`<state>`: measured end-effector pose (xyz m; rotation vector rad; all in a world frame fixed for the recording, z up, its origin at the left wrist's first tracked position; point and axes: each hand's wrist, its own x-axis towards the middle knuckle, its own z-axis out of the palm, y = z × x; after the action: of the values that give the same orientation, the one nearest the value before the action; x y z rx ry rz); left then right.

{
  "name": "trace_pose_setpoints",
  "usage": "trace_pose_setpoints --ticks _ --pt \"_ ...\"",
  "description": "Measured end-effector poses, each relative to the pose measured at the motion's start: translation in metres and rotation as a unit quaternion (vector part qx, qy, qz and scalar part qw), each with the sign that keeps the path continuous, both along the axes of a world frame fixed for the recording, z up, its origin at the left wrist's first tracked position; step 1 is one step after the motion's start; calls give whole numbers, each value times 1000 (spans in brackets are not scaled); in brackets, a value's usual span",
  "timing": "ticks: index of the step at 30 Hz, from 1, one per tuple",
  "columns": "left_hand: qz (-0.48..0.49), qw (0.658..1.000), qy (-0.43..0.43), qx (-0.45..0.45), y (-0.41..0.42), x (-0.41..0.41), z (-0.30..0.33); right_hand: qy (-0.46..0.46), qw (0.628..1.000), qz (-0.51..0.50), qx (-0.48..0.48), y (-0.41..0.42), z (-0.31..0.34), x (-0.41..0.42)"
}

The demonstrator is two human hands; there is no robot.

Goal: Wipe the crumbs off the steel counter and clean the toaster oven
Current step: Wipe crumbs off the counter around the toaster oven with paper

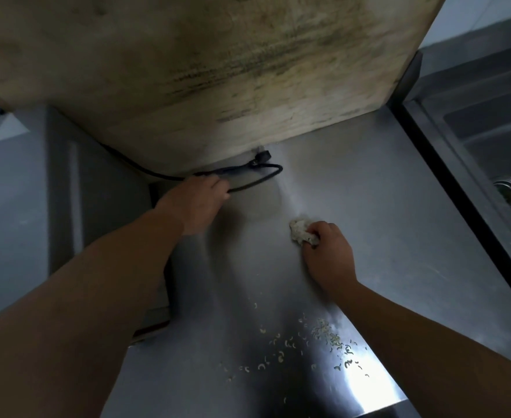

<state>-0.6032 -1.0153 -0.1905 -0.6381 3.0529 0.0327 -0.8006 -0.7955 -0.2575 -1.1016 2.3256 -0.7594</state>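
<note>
We are pressing a small wadded cloth to the steel counter with our right hand, fingers curled round it; soft and light, it is best held bunched from above. Our left hand is pinching the limp black cord near the board (plug lying loose). Crumbs are lying near the front edge, light and scattering easily.

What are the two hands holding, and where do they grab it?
The left hand grips the black cord along its looped part, near the plug. The right hand pinches the crumpled wad of paper at one side, pressing it on the steel counter.
</note>
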Motion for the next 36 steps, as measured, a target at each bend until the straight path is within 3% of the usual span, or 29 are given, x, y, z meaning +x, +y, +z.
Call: trace_pose_setpoints --ticks 3,11,21,25,27,31,33,36 --pt "24 996 80 1 5 -14 13 -1 1000 4 1 -1 0 4" --pt "138 974 154 87 -11 -10 38 -2 1000 26 -9 -27 0 9" --pt "149 976 133 89 -34 -5 59 -32 995 74 -64 -102 1 43" --pt "91 989 104 43 -51 20 77 -34 997 24 -66 -131 -4 31" --pt "84 989 105 63 -49 19 82 -11 998 37 -56 -147 -6 22" --pt "-54 998 -25 11 -42 3 100 38 994 93 -47 -176 -9 11" --pt "-80 997 -13 -21 -46 5 115 44 994 87 -48 -188 -10 8" --pt "9 999 38 -31 -63 16 133 35 995 69 -63 -195 -9 6"
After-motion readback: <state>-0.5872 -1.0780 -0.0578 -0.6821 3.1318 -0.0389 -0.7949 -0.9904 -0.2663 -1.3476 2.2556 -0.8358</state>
